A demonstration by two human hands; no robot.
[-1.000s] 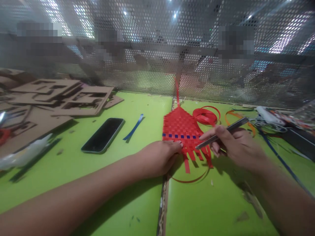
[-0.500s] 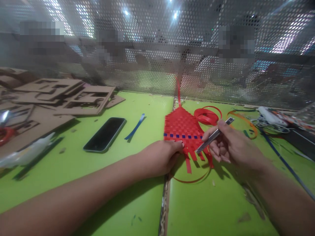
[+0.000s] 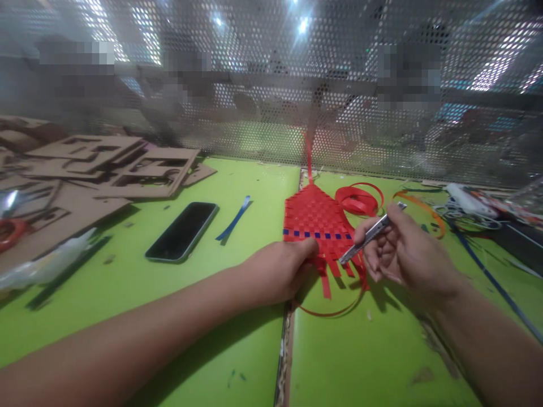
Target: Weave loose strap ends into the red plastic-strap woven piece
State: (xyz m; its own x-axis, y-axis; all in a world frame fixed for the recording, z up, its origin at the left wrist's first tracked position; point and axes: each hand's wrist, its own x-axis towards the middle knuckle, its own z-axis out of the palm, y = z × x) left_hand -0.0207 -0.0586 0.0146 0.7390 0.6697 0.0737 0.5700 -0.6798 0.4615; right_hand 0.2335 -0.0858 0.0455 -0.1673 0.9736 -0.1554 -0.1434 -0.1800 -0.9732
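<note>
My left fingers [image 3: 309, 247] pinch the red weave [image 3: 311, 212], prob so it won't slide. Right fingers [image 3: 383, 253] grip a metal tool [image 3: 373, 232].

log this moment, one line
left hand: on pointed red-and-blue woven piece | right hand: holding slim silver metal tool | tip near loose red strips

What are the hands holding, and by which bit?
The right hand holds a slim metal tool by its upper part. The left hand touches the red woven piece at its lower left; hidden fingers leave its grip unclear.
</note>
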